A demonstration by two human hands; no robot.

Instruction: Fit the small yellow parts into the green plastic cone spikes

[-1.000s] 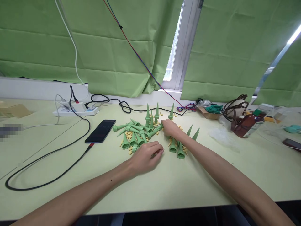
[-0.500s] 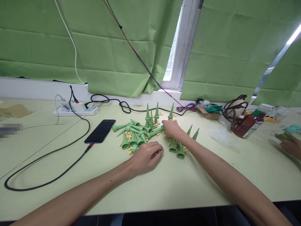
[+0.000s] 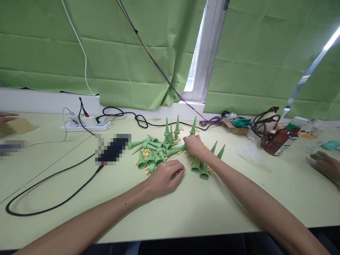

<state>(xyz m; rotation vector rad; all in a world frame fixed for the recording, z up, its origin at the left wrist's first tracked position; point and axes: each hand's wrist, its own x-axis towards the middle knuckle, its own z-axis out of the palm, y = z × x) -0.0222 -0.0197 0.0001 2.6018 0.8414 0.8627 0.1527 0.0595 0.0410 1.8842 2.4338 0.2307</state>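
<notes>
A heap of green plastic cone-shaped spikes lies on the table, with small yellow plastic pieces among them. Several green spikes stand point up at the back. My left hand rests on the table at the heap's front edge, its fingers curled; what they hold, if anything, is hidden. My right hand reaches to the right of the heap with closed fingers, by the end of a lying green spike. Its fingertips are hidden. Below its wrist lie more green spikes, wide ends toward me.
A blurred-out dark phone on a black cable lies left. Behind it is a white power strip. At right are a brown bottle, a clear plastic bag and a cardboard box. Another person's hand shows far right.
My hands and the green spikes hardly differ. Another person's hand has appeared at the far left edge, and the hand at far right has shifted slightly.
</notes>
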